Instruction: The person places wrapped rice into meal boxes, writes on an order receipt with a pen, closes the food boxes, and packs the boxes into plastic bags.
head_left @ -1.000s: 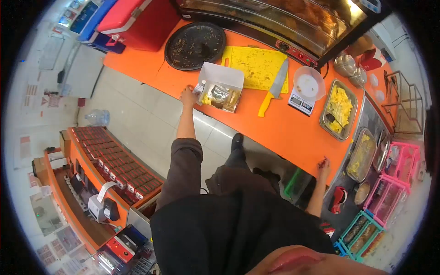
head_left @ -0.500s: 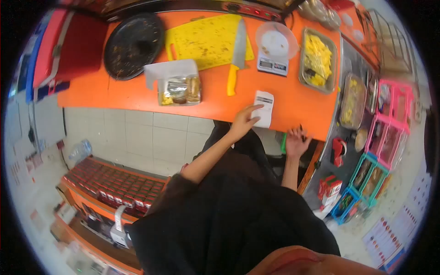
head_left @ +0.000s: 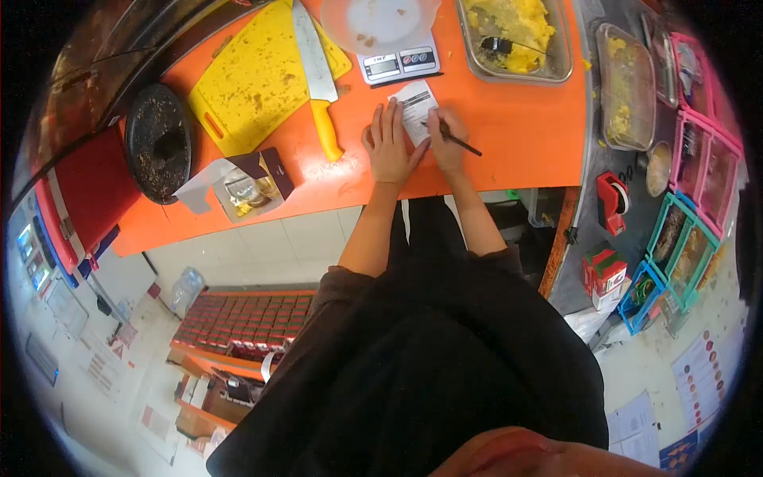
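Observation:
A printed paper slip [head_left: 415, 110], like a receipt, lies on the orange table. My left hand [head_left: 389, 149] rests flat along its left edge, fingers stretched out. A dark pen [head_left: 462, 145] is gripped in my right hand [head_left: 450, 145], which leans on the slip's right side with the pen tip at the paper. Just above the slip stands a digital kitchen scale [head_left: 400, 65] bearing a translucent bowl [head_left: 381, 24]. To the left lies a large knife [head_left: 322, 119] with a yellow handle, its blade across a yellow cutting board [head_left: 254, 87] strewn with crumbs.
An open box [head_left: 250, 191] with wrapped food sits near the table's front edge, beside a round black pan [head_left: 159, 147]. A container of yellow food [head_left: 517, 40] stands at the back right. Further right are a lidded tray [head_left: 628, 87], a tape dispenser [head_left: 612, 203] and coloured baskets [head_left: 703, 159].
My right hand has come up from the table's front edge to the slip with the pen. My left hand now lies flat at the slip's left edge. The view has shifted and turned.

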Demonstrator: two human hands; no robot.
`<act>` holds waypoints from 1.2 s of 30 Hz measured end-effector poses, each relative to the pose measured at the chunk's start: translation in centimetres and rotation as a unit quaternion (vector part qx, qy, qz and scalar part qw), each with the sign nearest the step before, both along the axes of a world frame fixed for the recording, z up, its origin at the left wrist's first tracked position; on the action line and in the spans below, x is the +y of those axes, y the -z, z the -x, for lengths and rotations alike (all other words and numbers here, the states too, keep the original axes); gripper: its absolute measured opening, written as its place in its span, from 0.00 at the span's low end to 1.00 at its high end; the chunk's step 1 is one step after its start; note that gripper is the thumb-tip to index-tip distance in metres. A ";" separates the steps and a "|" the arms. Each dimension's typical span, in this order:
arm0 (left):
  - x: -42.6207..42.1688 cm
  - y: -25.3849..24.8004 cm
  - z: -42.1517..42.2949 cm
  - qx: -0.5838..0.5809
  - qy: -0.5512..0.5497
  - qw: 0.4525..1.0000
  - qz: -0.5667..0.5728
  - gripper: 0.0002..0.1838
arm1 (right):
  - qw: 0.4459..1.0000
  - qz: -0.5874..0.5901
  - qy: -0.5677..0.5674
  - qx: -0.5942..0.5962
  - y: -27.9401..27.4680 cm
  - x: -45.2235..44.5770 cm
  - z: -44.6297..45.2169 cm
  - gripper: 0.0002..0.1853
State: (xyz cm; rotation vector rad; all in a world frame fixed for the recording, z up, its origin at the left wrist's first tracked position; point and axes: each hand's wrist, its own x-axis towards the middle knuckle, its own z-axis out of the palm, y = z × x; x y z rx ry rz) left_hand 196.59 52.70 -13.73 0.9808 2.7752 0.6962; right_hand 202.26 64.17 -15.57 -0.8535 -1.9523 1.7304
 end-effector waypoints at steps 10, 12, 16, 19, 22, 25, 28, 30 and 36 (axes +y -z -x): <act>0.3 -0.1 0.4 -0.004 -0.001 0.999 0.043 0.50 | 0.983 -0.141 0.112 -0.023 -0.3 0.2 0.9 0.09; 0.4 -0.2 0.4 -0.002 -0.004 0.999 0.045 0.50 | 0.979 -0.134 0.150 -0.024 -0.2 0.2 0.9 0.09; 0.4 -0.4 0.4 -0.020 -0.005 0.999 0.048 0.52 | 0.994 -0.099 0.043 -0.030 -0.8 -0.1 0.3 0.05; 0.4 -0.6 0.4 -0.032 -0.001 0.998 0.050 0.53 | 0.994 -0.110 -0.017 -0.003 -0.9 0.0 0.3 0.05; 0.5 -0.7 0.5 -0.033 -0.005 0.998 0.046 0.52 | 0.994 -0.109 -0.027 -0.011 -1.1 0.0 0.6 0.05; 0.5 -0.7 0.3 -0.030 -0.008 0.999 0.041 0.52 | 0.994 -0.101 -0.010 -0.026 -1.1 0.1 0.4 0.05; 0.4 -0.4 0.4 -0.022 -0.008 0.999 0.039 0.51 | 0.993 -0.113 -0.023 0.001 -0.8 0.0 0.5 0.06; 0.4 -0.4 0.2 -0.020 -0.007 0.999 0.050 0.51 | 0.988 -0.139 -0.055 0.027 -0.5 -0.1 0.3 0.06; 0.1 -0.2 0.2 -0.011 0.003 0.998 0.060 0.52 | 0.987 -0.129 -0.091 0.002 -0.9 0.1 0.0 0.06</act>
